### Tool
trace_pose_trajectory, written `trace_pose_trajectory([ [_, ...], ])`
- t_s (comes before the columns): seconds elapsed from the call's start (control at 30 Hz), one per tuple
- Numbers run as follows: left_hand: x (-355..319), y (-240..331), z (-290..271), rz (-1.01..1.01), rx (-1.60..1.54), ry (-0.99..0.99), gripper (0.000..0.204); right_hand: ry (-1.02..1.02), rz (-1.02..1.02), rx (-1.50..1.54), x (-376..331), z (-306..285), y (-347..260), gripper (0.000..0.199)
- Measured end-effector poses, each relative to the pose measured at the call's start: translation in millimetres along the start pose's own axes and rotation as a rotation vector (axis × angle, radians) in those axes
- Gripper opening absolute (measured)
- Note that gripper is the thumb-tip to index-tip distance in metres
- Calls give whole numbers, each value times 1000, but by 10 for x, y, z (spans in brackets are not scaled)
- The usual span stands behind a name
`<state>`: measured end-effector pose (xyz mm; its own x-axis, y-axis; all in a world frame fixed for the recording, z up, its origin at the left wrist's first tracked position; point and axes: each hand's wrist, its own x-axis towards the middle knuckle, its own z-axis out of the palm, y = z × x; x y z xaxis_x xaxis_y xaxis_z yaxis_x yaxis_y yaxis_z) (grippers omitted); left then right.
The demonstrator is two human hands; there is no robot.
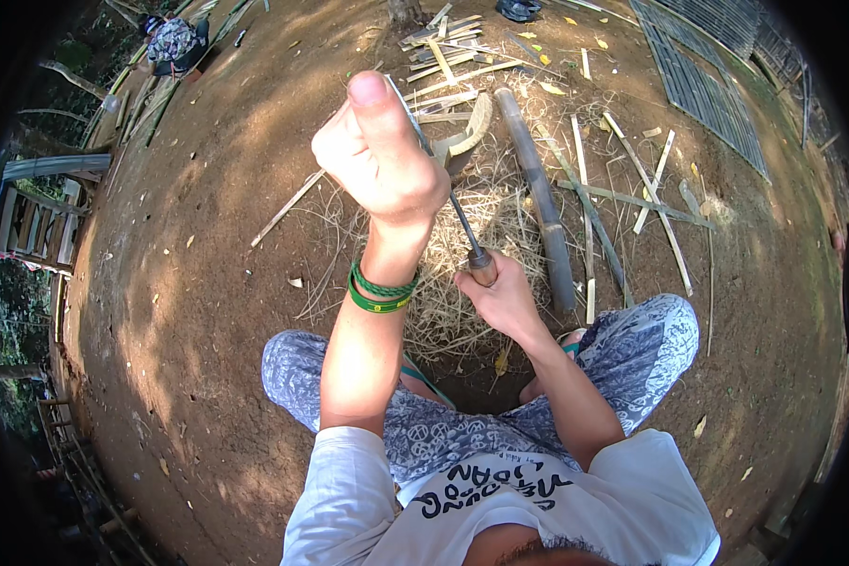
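Note:
My right hand (506, 297) is closed round the wooden handle (482, 268) of a long, thin knife (464, 222). Its dark metal runs up and away to the left, passing beside my left hand (382, 156). That hand is raised nearer the camera, fingers curled in and thumb pointing up; what lies inside its grip is hidden. A pale curved strip of bamboo (474, 127) shows just right of the left hand, by a darker flat piece; I cannot tell whether the hand holds it. Below both hands lies a heap of thin shavings (457, 316).
A dark bamboo pole (538, 198) lies to the right of the shavings. Split strips (665, 217) cross one another farther right, and more slats (448, 57) are piled ahead. A slatted panel (703, 90) lies at far right. Another person (174, 45) is at far left.

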<state>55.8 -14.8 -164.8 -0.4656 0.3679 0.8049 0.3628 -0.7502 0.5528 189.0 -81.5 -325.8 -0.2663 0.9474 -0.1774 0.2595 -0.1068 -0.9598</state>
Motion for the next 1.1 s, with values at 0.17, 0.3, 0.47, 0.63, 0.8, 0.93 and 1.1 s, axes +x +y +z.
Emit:
trace_pose_trajectory([
  [0.17,-7,-14,-22,9,-2,1,66,-21,9,-87,-46,-36,-68,27],
  [0.3,-15,-7,-25,9,-16,-5,66,-21,0,-61,-78,-40,-107,26],
  [0.47,-11,-6,-10,7,-36,-7,66,-22,-10,-42,-44,-30,-5,24],
  [0.63,-16,-13,-25,28,-19,-20,66,-11,21,0,-34,-9,13,24],
  [0.8,-22,20,-20,7,-24,-19,66,-2,0,-14,-19,6,59,23],
  [0.93,-20,5,-21,28,-40,-17,65,4,-9,-43,-48,2,5,24],
  [1.1,-42,21,-28,27,-26,-15,65,-4,-1,-38,-89,-10,-46,27],
])
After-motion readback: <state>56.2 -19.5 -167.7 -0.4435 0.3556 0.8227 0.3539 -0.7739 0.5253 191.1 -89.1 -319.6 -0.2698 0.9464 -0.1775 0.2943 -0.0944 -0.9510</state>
